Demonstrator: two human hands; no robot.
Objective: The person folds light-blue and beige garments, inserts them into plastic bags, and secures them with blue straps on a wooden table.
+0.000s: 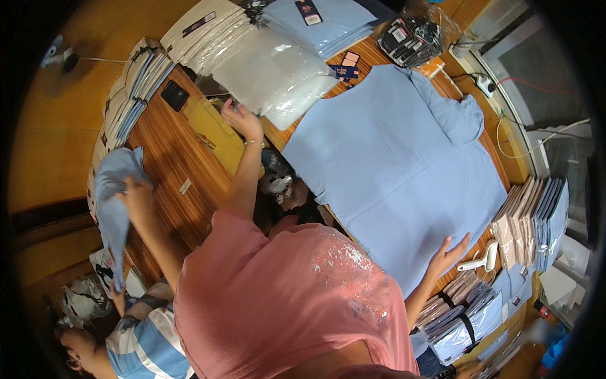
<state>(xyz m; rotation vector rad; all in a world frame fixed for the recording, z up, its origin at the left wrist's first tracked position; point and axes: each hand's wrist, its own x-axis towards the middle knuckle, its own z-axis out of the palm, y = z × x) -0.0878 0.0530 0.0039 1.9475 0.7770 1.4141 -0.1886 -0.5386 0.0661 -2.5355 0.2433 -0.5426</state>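
A light blue shirt (385, 145) lies spread face down or folded over on the wooden table, one sleeve bunched at its far right corner. My right hand (447, 258) is at the shirt's near right edge, fingers spread, gripping nothing. My left hand (244, 122) is raised at the near left corner of a stack of clear plastic bags (278, 72). Its fingers are loosely bent and apart, with nothing visible held in them. Under that hand is a yellow board (218, 136).
At left, a co-worker's hand (134, 194) holds a blue garment (115, 183). Folded shirts (328, 25) line the far edge; packed stacks (521, 221) stand at right beside a white lint roller (481, 258). A black phone (175, 95) lies left. A gap with crumpled plastic (278, 184) separates the tables.
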